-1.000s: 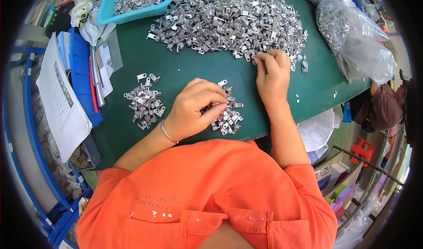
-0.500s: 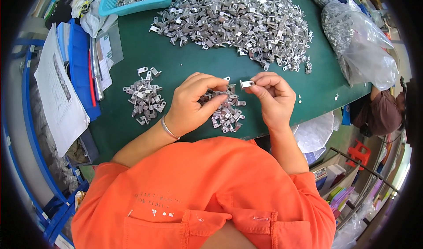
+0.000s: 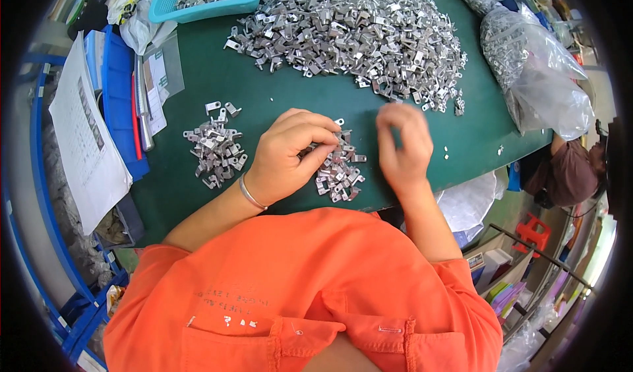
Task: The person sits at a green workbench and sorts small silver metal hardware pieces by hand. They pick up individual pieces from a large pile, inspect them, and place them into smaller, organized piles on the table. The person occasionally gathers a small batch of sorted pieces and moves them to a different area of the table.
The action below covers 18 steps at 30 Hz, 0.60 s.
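Observation:
My left hand [image 3: 290, 151] is closed at the fingertips over the left side of a small heap of metal brackets [image 3: 343, 174]. What the pinch holds, if anything, is hidden among the pieces. To its right my right hand [image 3: 407, 144] is smeared by motion, with its fingertips at the near edge of a large mound of the same silvery brackets [image 3: 369, 29]. No bracket can be made out in that hand. Left of my left wrist lies another small heap of brackets [image 3: 216, 151], with two loose pieces at its top.
A light blue basket [image 3: 217, 8] of brackets stands at the far left of the green table [image 3: 277, 92]. Clear plastic bags [image 3: 527, 69] of parts sit along the right edge. Papers [image 3: 89, 148] and a blue bin [image 3: 122, 95] are at the left. A person [image 3: 570, 174] is at the right.
My right hand has moved up toward the large mound, and the bracket it held is no longer visible. My left hand has stayed nearly still over the small heap.

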### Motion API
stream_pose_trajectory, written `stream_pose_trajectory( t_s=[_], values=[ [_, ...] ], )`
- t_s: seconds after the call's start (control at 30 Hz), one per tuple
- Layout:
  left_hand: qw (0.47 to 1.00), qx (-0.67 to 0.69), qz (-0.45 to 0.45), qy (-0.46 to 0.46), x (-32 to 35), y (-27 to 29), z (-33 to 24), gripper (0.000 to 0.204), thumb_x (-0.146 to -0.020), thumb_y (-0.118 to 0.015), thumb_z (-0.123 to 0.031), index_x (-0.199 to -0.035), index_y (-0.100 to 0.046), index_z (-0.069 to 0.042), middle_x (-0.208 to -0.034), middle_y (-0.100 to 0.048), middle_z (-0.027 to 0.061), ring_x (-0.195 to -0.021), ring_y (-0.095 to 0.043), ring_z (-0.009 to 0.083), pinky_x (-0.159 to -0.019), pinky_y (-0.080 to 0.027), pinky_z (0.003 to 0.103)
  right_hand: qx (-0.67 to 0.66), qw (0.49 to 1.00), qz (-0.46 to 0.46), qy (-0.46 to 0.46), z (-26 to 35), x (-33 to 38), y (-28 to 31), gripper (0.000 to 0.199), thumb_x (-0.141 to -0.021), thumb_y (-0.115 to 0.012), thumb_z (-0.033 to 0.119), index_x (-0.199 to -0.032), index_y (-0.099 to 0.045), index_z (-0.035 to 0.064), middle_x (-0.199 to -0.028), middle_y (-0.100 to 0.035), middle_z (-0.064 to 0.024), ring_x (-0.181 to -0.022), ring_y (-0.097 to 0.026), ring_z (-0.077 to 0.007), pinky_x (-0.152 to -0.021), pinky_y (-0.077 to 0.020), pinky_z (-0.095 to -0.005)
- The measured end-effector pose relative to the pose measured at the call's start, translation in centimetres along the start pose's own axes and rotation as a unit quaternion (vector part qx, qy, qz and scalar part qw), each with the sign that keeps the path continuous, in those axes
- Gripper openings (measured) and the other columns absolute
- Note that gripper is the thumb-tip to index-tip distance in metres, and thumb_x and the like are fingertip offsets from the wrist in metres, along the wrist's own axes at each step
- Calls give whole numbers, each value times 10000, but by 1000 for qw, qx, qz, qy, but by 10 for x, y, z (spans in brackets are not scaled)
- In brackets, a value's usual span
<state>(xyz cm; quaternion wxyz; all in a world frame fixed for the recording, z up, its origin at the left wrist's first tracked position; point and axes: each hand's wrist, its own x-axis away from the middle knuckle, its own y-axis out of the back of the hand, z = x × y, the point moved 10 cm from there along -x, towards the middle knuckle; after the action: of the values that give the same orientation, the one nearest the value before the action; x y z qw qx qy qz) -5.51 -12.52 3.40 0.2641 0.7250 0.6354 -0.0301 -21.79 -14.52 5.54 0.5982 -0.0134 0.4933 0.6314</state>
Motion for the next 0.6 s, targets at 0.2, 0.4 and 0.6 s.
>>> stream_pose_trajectory(
  t_s=[0.2,0.4,0.6],
  values=[
    [998,-36,45,18,3,-13,6,121,-762,-700,16,-875,-673,-17,-1011,-677,98,-903,-625,256,-753,-508,327,145,987,-24,-62,-44,5,4,168,-740,-717,-15,-888,-646,22,-904,-629,-111,-844,-583,-303,-750,-475,-373],
    [998,-8,36,46,3,-11,10,129,-774,-693,14,-898,-669,-15,-1007,-677,94,-898,-627,250,-744,-513,317,-16,980,-29,-194,-63,14,11,114,-809,-702,-4,-915,-661,9,-868,-669,-89,-757,-620,-206,-692,-485,-308],
    [998,-19,42,32,1,-11,8,168,-777,-696,8,-941,-670,-15,-1008,-680,99,-910,-635,248,-776,-507,325,-585,688,-38,-428,-81,48,-29,115,-904,-632,24,-1010,-643,-20,-892,-669,-93,-773,-641,-163,-682,-524,-262]
  ],
)
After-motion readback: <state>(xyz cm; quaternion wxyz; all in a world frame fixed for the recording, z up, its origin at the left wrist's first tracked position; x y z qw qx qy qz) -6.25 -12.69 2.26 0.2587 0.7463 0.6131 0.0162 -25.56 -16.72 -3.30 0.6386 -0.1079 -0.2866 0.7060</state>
